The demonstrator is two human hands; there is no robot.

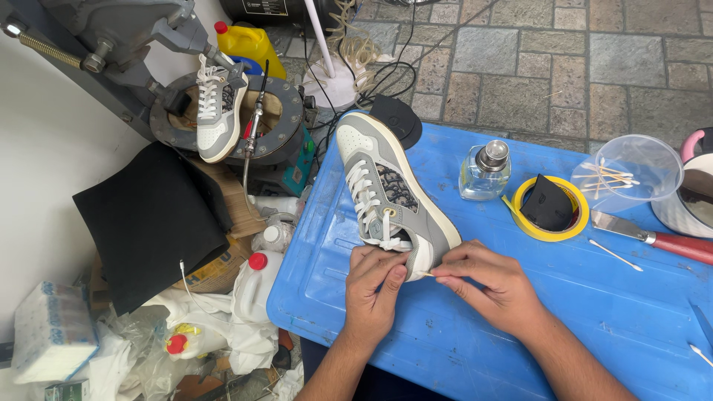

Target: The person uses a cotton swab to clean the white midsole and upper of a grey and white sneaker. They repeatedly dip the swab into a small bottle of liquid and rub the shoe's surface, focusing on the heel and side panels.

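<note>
The left hand (377,286) grips the heel of a grey-and-white laced leather sneaker (391,194) near the blue plastic lid's (475,327) front edge. The right hand (486,281) pinches a thin stick (428,275) against the heel.

Two bare forearms — no sleeves; left hand (375,291) and right hand (490,286) ungloved, without rings.

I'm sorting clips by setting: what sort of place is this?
Probably a small shoe repair or cleaning stall. A grey sneaker lies on a blue work surface, a second sneaker sits on a press-like machine, and a tub of cotton swabs stands nearby.
</note>
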